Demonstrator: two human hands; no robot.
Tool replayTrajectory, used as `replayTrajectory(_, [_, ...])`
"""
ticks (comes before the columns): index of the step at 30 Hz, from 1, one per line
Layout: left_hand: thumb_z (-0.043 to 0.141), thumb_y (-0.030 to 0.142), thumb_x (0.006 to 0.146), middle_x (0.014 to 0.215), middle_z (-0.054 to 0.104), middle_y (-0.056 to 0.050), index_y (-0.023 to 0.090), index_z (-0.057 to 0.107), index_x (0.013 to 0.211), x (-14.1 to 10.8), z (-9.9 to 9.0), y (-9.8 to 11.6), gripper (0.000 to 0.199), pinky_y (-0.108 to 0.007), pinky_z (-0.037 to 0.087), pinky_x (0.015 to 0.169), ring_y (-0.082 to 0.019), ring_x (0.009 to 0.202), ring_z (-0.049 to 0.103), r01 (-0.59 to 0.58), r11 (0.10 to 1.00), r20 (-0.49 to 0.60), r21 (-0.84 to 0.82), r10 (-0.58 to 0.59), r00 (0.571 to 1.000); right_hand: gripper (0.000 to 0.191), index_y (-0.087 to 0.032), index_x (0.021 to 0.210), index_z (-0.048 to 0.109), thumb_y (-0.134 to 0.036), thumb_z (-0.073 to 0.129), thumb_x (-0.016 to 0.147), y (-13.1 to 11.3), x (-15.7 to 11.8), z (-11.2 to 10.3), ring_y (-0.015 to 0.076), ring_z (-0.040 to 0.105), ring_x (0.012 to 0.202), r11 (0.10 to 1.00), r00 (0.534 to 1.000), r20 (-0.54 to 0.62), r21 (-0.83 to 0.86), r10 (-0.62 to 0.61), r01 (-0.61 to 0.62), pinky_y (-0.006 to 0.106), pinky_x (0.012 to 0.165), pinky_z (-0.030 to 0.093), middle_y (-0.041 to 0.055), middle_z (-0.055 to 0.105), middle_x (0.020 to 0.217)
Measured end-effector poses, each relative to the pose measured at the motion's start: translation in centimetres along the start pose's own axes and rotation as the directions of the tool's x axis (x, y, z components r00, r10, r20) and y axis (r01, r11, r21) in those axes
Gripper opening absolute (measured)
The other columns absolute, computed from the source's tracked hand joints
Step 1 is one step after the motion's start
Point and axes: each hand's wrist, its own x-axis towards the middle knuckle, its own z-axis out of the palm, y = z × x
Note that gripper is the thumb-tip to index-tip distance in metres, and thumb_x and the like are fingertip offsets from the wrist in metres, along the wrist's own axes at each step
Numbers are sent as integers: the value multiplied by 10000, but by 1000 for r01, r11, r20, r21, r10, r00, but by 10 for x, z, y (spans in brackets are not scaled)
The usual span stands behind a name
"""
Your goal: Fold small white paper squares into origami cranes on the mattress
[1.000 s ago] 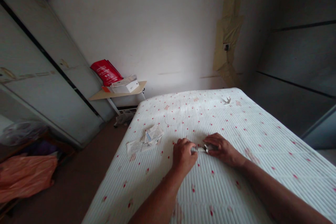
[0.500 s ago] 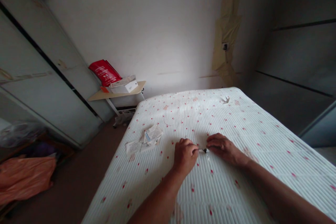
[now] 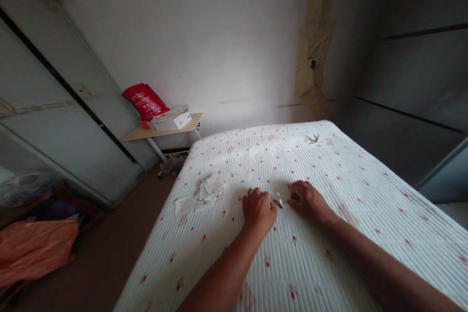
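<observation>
Between my hands, just above the mattress, is a small, thin black-and-white item, too small to name. My left hand is closed, its thumb and index finger at the item's left side. On the other side, my right hand rests low over the ribbed cover with its fingers curled and fingertips pressed together. What its fingertips hold, if anything, cannot be made out. Crumpled printed paper lies left of my left hand.
A white scrap lies near the mattress's far edge. Beyond the far left corner stands a small table with a red bag and a white box. Orange plastic lies at lower left, and a wall socket sits at the back.
The small item between my hands has turned from lying sideways and hanging down to pointing up from my left fingers. My right hand has shifted slightly up, its fingers more curled.
</observation>
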Motion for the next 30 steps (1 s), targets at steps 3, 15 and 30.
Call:
replayTrajectory(3, [540, 181, 732, 824, 584, -52, 189, 598, 741, -3, 2, -4, 60, -326, 353, 720, -217, 867, 494, -1, 999, -36, -37, 0, 999, 94, -183, 683, 579, -207, 552, 770, 2, -2, -3, 195, 548, 776, 996, 1000, -13, 90, 2, -1, 336, 721, 459, 67, 602, 803])
replayTrajectory(15, [556, 141, 766, 837, 571, -36, 280, 684, 880, -11, 1, -7, 221, -327, 338, 758, -198, 889, 473, -191, 972, -54, -139, 185, 981, 171, -250, 845, 712, -275, 544, 833, 0, -12, 0, 226, 585, 896, 974, 992, -42, 191, -116, 122, 382, 761, 468, 89, 638, 994])
replayTrajectory(30, [461, 121, 835, 822, 566, -53, 220, 630, 919, -21, -7, -13, 213, -333, 334, 714, -197, 849, 459, -421, 907, 35, -21, 422, 906, 192, -272, 993, 675, -270, 517, 885, -19, -15, -10, 186, 521, 812, 945, 946, 140, -109, -293, 309, 330, 736, 357, 51, 630, 847])
